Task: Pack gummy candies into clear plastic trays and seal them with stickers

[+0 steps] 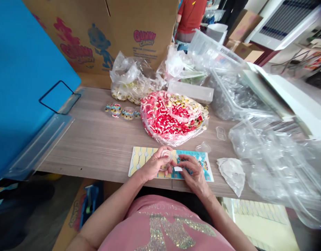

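Observation:
My left hand (pixel 152 165) is closed around a small clear plastic container (pixel 166 153) above a sheet of printed stickers (pixel 136 159). Inside the container I see something pale, partly hidden by the fingers. Just to the right, my right hand (pixel 195 173) has its fingers bent and pinched by a small white-backed sticker (pixel 178 168), close to the container. The sheet lies flat at the table's front edge, yellow on its left half and blue on its right. Behind it sits an open plastic bag of red and white gummy candies (pixel 168 120).
Several filled, labelled containers (pixel 127 113) stand at the back left. A bag of eye-shaped candies (pixel 126 94) rests against a cardboard box (pixel 139 21). Clear lids (pixel 203 147), crumpled paper (pixel 232 174) and stacked clear plastic packs (pixel 275 157) lie to the right. A person in red (pixel 190 17) is beyond.

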Demonstrator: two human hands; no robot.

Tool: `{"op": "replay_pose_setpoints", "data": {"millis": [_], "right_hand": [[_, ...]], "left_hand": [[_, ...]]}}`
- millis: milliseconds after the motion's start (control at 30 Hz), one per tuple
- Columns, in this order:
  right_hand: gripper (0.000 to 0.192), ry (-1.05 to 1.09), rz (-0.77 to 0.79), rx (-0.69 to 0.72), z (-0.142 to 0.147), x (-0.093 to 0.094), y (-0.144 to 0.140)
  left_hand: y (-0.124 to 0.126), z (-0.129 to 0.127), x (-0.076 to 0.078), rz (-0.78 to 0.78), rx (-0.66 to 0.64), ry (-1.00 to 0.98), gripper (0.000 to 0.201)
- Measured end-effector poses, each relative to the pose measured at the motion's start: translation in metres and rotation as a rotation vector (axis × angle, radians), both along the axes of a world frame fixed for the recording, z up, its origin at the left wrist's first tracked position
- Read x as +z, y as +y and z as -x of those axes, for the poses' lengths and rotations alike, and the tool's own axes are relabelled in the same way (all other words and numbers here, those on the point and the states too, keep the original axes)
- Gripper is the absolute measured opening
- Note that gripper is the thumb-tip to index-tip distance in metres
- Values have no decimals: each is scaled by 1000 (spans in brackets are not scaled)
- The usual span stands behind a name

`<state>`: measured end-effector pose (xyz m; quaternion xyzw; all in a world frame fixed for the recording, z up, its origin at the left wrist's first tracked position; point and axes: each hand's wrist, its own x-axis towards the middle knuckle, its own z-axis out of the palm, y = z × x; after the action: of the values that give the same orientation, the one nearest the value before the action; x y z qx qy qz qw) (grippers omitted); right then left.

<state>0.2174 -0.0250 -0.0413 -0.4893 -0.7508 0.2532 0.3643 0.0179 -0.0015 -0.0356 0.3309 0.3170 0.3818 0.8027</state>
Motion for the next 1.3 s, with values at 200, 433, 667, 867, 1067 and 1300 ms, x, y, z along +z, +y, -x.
{"op": "replay_pose_setpoints", "data": {"millis": [200,433,667,867,1067,1300], "right_hand": [[9,246,125,-83,4,-2,-3],[14,1044,124,-484,-4,24,18],[13,464,-178,-302,27,53,36],[22,337,-493,-380,26,52,52],[10,428,-400,-443,6,56,64],[11,441,177,-36,-22,91,55]], "left_hand": [[1,1,2,24,20,17,49],[-1,-1,12,58,-36,54,88],[9,-30,62,-205,-275,142,94],[8,-30,67,-140,-24,151,62],[3,-22,58,-123,196,226,30],[23,-11,63,-144,123,313,23]]}}
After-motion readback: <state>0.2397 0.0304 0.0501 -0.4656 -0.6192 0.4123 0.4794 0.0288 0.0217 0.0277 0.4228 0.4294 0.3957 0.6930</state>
